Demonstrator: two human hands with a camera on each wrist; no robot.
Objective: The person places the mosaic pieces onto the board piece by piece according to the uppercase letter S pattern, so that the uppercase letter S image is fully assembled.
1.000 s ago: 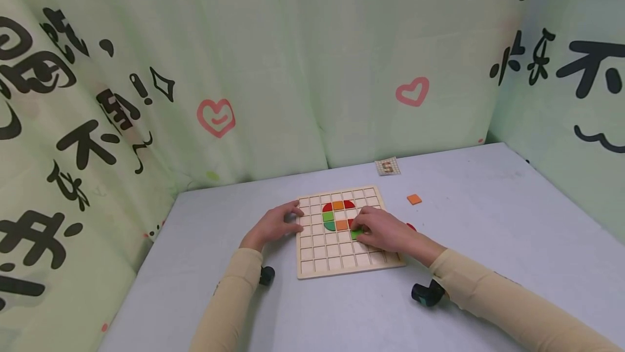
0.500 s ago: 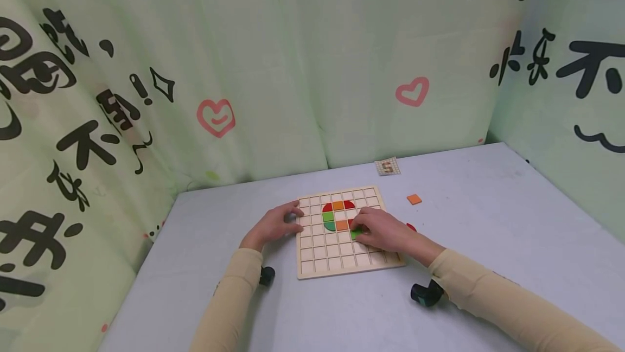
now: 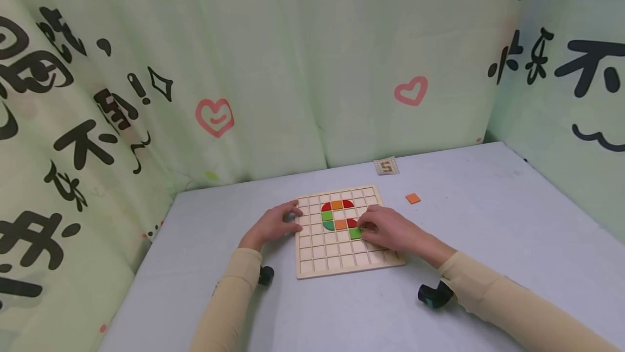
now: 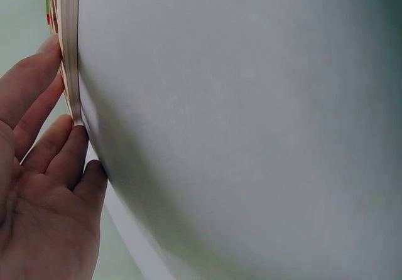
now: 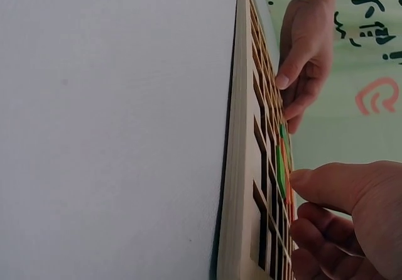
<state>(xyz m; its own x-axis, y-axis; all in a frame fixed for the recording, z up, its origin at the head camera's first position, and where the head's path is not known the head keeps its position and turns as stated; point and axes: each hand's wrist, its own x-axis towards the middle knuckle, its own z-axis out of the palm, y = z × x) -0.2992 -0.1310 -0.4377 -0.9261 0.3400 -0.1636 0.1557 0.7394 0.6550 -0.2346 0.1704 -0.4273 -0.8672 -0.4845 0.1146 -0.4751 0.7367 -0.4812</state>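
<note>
A wooden grid board point(image 3: 317, 268) lies on the table. My left hand point(image 3: 275, 224) touches its left edge with lightly bent fingers, seen against the board's side point(image 4: 70, 54) in the left wrist view. My right hand point(image 3: 393, 228) hovers over the board's right part with loosely curled fingers and nothing visible between them. Its thumb point(image 5: 314, 183) is close to a green square tile point(image 3: 356, 233). Up and left of that tile, red, orange and green pieces form a curve, including an orange square point(image 3: 340, 224) and a dark green rounded piece point(image 3: 329, 225).
A loose orange tile point(image 3: 413, 198) lies right of the board. Behind it, near the table's back edge, is a small pattern card point(image 3: 387, 166). A pale green curtain point(image 3: 273, 70) with writing and hearts surrounds the table point(image 3: 224, 232).
My right hand has drawn slightly right, off the green tile, which now shows more fully. The red piece right of the board is now hidden by that hand. My left hand stays put.
</note>
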